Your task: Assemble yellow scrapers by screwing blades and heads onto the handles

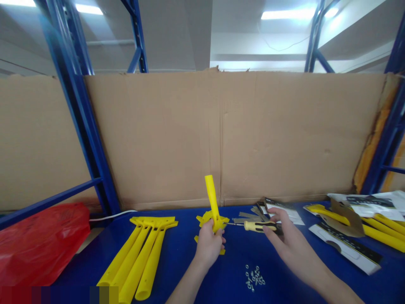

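Observation:
My left hand (209, 245) is closed around a yellow plastic scraper (212, 198), whose tube-shaped handle points up and away from me. In my right hand (286, 238) is a screwdriver (255, 226) with a cream and black handle, held between thumb and fingers. Its shaft points left, and the tip meets or nearly meets the scraper's head; I cannot tell which. More yellow pieces lie under and behind my left hand, partly hidden by it. Small screws and nuts (255, 277) are scattered on the blue table between my forearms.
Several yellow scraper handles (139, 257) lie side by side at left, near a red plastic bag (47, 240). Thin metal blades (248, 215) lie behind the screwdriver. At right are a white and black box (344, 247) and more yellow handles (384, 236). A cardboard wall (221, 126) closes the back.

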{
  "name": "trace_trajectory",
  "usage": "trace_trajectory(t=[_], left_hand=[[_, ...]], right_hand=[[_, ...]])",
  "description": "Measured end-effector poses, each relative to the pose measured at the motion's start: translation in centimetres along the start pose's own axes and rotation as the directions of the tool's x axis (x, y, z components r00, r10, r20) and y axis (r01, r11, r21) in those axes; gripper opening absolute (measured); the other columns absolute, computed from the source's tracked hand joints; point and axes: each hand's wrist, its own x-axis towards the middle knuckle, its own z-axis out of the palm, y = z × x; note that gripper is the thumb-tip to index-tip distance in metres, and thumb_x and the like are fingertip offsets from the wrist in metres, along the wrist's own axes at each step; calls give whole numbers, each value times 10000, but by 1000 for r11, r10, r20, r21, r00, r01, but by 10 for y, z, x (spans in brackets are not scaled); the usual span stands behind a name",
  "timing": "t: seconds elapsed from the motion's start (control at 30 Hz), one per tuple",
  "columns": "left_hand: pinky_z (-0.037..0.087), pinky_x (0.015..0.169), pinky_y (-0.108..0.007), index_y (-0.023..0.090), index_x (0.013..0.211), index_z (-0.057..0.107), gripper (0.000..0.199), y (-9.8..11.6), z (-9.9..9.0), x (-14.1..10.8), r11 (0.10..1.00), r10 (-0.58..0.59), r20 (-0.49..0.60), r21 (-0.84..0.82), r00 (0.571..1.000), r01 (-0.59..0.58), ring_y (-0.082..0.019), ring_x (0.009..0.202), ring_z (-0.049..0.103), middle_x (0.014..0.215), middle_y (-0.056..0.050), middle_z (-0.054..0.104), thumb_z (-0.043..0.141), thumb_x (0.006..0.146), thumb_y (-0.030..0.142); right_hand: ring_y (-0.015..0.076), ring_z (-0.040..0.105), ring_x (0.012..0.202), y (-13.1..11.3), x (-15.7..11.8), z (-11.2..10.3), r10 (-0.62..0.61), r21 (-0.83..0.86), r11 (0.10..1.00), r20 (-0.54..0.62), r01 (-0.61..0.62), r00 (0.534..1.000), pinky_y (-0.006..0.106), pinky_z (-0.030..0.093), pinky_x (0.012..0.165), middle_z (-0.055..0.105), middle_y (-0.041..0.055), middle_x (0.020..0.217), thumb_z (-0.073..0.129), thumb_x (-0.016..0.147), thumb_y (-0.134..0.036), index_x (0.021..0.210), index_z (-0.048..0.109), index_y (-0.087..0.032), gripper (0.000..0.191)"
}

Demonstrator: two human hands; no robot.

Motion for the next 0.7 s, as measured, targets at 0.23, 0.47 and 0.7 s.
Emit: trace_trajectory(t=[0.23,0.47,0.7], left_hand=[[437,426,-161,80,1001,552,200,0,0,-1,1000,13,5,-11,1000,-13,-64,512,561,805,-43,602,465,821,66],[447,434,-178,96,961,571,165,-2,-1,0,999,11,-2,-34,1000,-11,-75,517,568,809,-47,609,547,800,122],[438,422,-155,105,973,561,183,0,-1,-1,1000,20,10,-3,1000,-20,-64,518,565,809,-38,608,467,819,75]], right_hand=[[162,489,418,-3,1,-1,12,28,999,77,-14,997,271,365,456,500,-62,518,337,880,-476,954,430,-250,255],[129,543,518,0,-2,2,-17,115,993,-8,17,1000,284,454,531,574,33,964,437,826,-419,1131,365,-258,353],[160,504,436,2,0,2,41,60,997,48,-44,998,276,398,472,495,-58,535,334,883,-506,988,450,-253,297]])
